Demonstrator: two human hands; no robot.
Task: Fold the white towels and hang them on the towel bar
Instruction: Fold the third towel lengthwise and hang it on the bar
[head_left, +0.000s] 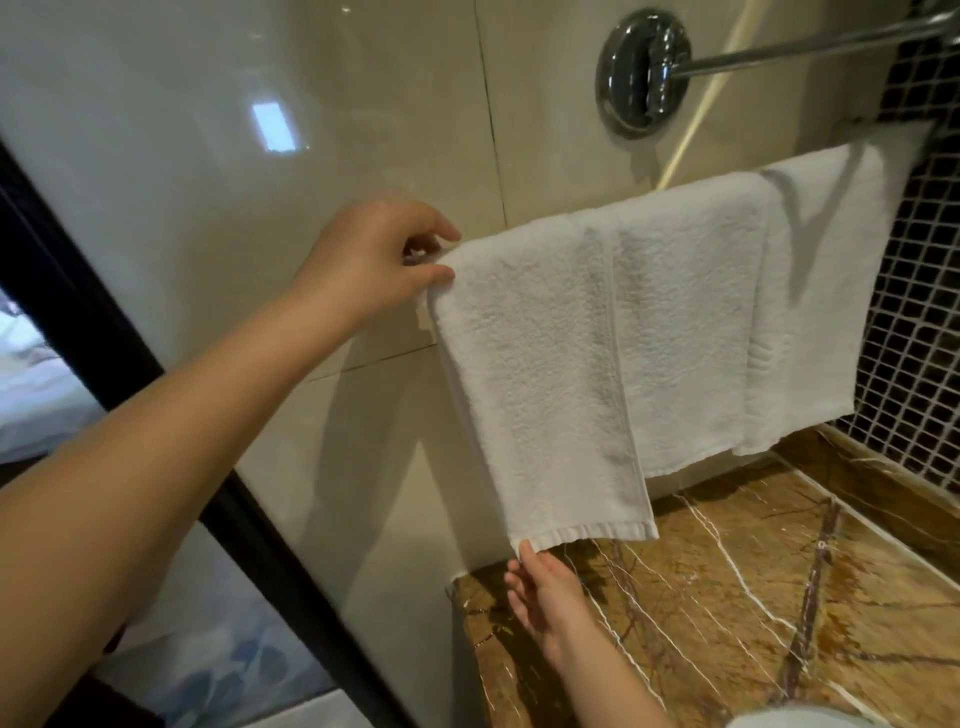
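Your left hand (374, 254) pinches the front white towel (540, 364) at its top corner, apparently steadying it on the covered towel bar. Directly below that pinch, your right hand (545, 603) touches the hem with straight fingers, likely squaring the drape.

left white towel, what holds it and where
Left hand pinches the top left corner of the white terry towel; right hand only touches its bottom hem.

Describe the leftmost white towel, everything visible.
The leftmost towel is white terry cloth, folded into a long strip with a flat ribbed hem at the bottom. It hangs down, slightly slanted, overlapping the neighbouring towel on its right. The left hand pinches its upper left corner; the right hand touches the hem's left end with straight fingertips.
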